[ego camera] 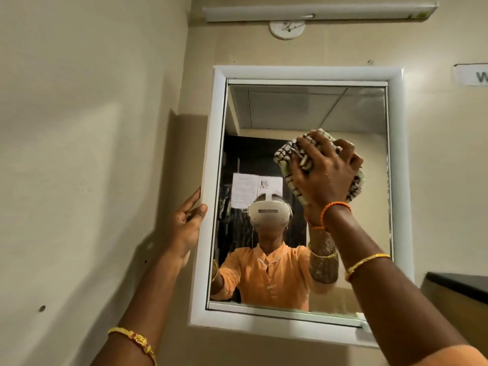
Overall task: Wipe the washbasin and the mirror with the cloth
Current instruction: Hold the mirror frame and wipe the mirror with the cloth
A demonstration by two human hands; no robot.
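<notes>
A washroom, seemingly: a white-framed wall mirror [303,180] hangs on plain cream walls [92,128] under a tube light [317,11] (a paper notice [472,75] beside it).

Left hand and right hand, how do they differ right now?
The left hand rests open against the mirror's white frame, holding nothing; the right hand is clenched on the checked cloth against the glass. The right hand is higher. Both wrists wear gold bangles.

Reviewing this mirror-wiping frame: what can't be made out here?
Head view only:
- Washbasin: out of frame, below the bottom edge.
- White wall sign: cut off by the right edge.
- White-framed wall mirror: glass behind the right hand and checked cloth is hidden.
- Left hand: fingertips hidden behind the frame's side.
</notes>
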